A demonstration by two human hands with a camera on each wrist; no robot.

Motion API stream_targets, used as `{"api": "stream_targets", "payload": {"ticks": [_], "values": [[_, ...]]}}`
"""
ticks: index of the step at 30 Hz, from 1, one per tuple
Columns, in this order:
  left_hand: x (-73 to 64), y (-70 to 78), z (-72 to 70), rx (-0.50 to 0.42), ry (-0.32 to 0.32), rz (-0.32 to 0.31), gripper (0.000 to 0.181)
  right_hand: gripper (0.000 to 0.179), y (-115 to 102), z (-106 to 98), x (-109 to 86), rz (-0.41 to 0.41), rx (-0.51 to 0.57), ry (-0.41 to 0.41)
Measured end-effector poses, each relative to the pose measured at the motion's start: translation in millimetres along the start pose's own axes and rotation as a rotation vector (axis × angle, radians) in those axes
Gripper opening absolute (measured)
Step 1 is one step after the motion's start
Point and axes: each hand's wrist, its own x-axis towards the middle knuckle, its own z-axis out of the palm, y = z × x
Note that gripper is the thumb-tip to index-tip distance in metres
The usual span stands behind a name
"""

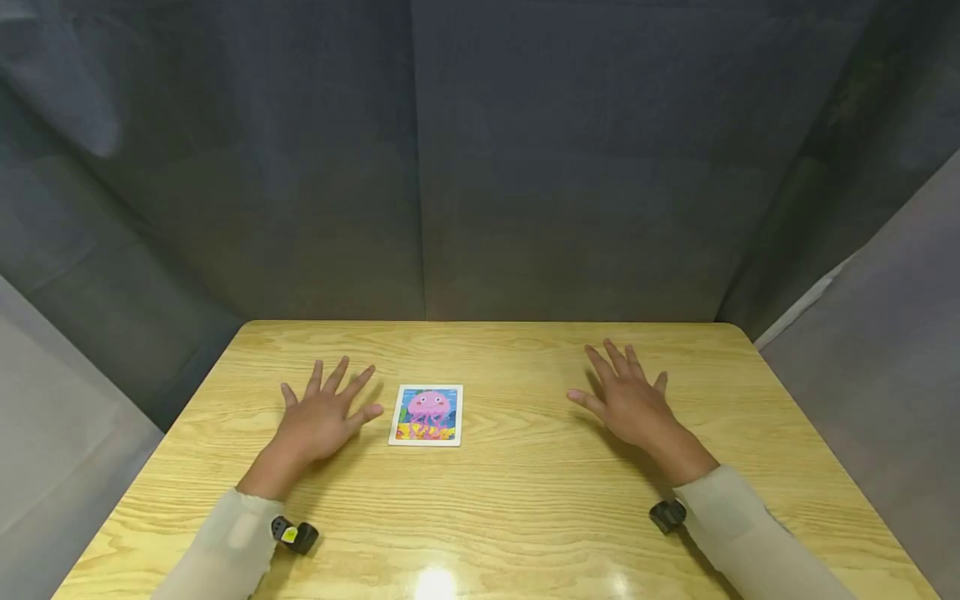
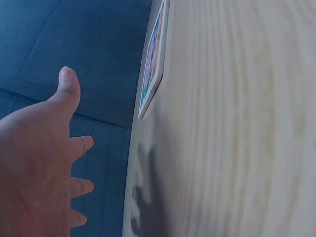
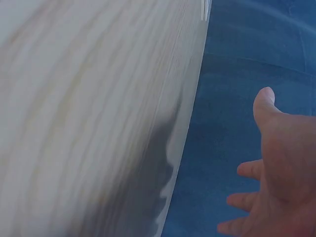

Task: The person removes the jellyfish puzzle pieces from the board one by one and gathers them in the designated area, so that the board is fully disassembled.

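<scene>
A square picture puzzle point(image 1: 426, 415) with a white border lies flat on the wooden table, left of the middle. Its picture is a pink jellyfish over a blue sea with a yellow and orange bottom. To its left my left hand point(image 1: 318, 423) hovers palm down over the table, fingers spread, the thumb pointing toward the puzzle's edge. My right hand point(image 1: 632, 407) is farther off on the right, also spread above the table and holding nothing. In the left wrist view the puzzle point(image 2: 153, 61) appears edge-on beyond the thumb, apart from the hand.
The light wooden table point(image 1: 517, 500) has rounded far corners. Dark grey cloth point(image 1: 570, 167) hangs behind its far edge, and paler panels point(image 1: 892, 350) stand along the sides. Each sleeve carries a small black wrist camera point(image 1: 300, 536).
</scene>
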Motion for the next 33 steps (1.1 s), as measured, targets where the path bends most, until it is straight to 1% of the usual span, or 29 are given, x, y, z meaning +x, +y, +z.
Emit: {"api": "stream_targets", "payload": {"ticks": [4,11,16,26,33], "values": [[-1.4,4.0,2.5,-0.003,-0.002,0.014,0.076,0.092,-2.5,2.4,1.3,-0.007,0.010,-0.002],[-3.7,8.6,10.7,-0.016,-0.001,0.047,0.071,0.091,-9.5,6.3,3.9,-0.019,0.030,-0.017],[-6.6,10.4,11.0,-0.025,-0.009,0.060,0.068,0.089,-13.5,9.1,7.0,-0.027,0.038,-0.018],[-10.5,15.1,12.4,-0.026,-0.041,0.094,0.070,0.089,-22.7,11.5,11.3,-0.041,0.046,-0.009],[-13.9,21.1,16.0,-0.035,-0.050,0.111,0.070,0.088,-29.7,13.9,14.5,-0.042,0.036,-0.028]]}}
